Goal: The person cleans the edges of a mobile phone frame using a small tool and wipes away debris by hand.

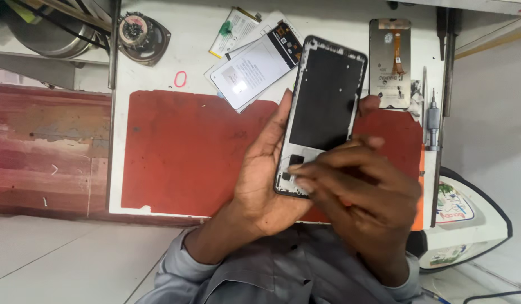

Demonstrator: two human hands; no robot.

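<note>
My left hand (266,169) grips an opened phone frame (325,98), black inside with a pale lower section, held upright over a red work mat (182,152). Its thumb lies along the frame's left edge and a fingertip shows at the right edge. My right hand (359,191) has its fingers bunched together and presses on the frame's lower end, near small black parts; whether it pinches something tiny there is hidden.
A white battery pack (255,67) and a smaller battery (233,31) lie behind the mat. A phone display panel with an orange flex (390,62) lies at the right, next to a small screwdriver (432,118). A round speaker (139,34) sits at the back left. A clothes iron (468,219) rests at the right.
</note>
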